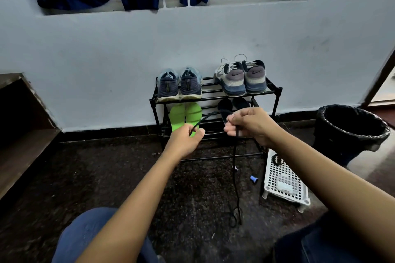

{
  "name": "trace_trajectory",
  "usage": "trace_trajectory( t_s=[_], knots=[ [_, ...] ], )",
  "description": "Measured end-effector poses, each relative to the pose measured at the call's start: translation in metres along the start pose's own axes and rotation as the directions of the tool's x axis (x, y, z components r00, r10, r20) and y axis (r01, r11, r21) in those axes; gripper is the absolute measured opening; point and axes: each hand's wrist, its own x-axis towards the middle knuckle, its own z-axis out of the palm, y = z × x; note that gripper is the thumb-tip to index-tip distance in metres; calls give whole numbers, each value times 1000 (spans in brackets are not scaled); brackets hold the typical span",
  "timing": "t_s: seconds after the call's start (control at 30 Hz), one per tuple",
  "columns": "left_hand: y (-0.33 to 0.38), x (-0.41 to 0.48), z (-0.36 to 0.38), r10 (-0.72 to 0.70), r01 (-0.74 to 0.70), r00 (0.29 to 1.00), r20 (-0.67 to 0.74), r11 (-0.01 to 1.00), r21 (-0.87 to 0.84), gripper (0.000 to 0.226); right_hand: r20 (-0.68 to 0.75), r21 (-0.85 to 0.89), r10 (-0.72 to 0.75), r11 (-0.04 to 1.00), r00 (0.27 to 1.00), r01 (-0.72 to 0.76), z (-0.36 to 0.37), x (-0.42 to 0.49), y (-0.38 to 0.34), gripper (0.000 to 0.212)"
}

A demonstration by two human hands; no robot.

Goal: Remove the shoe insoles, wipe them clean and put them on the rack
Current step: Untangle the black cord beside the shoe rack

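Head view: a person faces a low black rack [275,90] that stands against a pale wall.
Left hand [185,141]: fingers pinch a black lace [235,177], in front of the rack's lower shelf.
Right hand [250,126]: curled round the same lace, apart from the left hand; the lace arcs between them and hangs from the right hand to a loose tangle on the floor [102,168].
Insoles: green insoles [185,114] and black insoles [224,106] lean side by side on the second shelf.
Top shelf: blue-grey shoes [179,86] left, white and navy shoes [241,79] right, heels at the front edge.
Right edge: a white perforated stand [284,179] touches the rack's leg; a black bin [350,132] sits beyond it.
Left edge: a wooden unit [21,134].
Open room: dark floor between the knees and the rack.
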Motion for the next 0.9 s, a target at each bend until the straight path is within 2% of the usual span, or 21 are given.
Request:
trace_trajectory(
  t_s=[0.1,0.17,0.23,0.3,0.33,0.43,0.47,0.53,0.6,0.67,0.73,0.77,0.8,0.83,0.87,0.9],
  knots=[
    [8,-4,6,39,-35,999,27,989,-143,40,56,177,32,983,998,-41,6,-2,0,16],
    [13,-6,14,46,-31,997,64,975,-221,59,88,260,9,965,996,-32,12,-3,1,17],
    [15,-7,22,6,25,994,111,961,-277,88,88,341,-22,940,996,-9,17,-2,1,19],
    [20,-10,26,-14,65,985,170,952,-300,100,55,413,-32,911,998,6,19,1,0,20],
    [21,-10,25,2,70,976,217,944,-323,96,36,442,-29,897,999,10,20,3,1,20],
    [25,-14,25,92,110,915,392,879,-463,49,-17,485,-2,874,1000,10,22,7,5,21],
    [26,-16,25,127,126,889,439,855,-504,40,-28,495,6,869,1000,9,22,9,7,22],
    [30,-19,22,202,121,864,461,806,-580,32,-57,494,22,869,998,8,19,12,9,23],
    [33,-21,17,237,106,877,417,753,-650,29,-120,470,43,883,992,19,13,16,13,24],
    [34,-19,9,257,87,898,357,692,-717,28,-181,381,75,925,981,0,7,19,19,25],
    [31,-15,0,270,95,909,318,609,-787,28,-174,263,133,961,976,-84,1,22,28,28],
    [29,-14,-3,261,109,915,306,571,-813,28,-154,173,184,972,971,-157,-3,22,34,29],
    [28,-12,-7,252,115,922,293,543,-832,28,-135,-7,235,971,963,-238,-5,23,39,27],
    [27,-11,-9,241,123,928,285,524,-843,28,-126,-329,269,897,955,-296,-8,24,43,23],
    [26,-11,-10,231,133,930,285,513,-848,28,-131,-683,269,673,954,-284,-11,24,45,18],
    [26,-11,-11,222,142,932,287,507,-850,29,-108,-876,216,440,970,-196,-9,24,45,15]
  ],
)
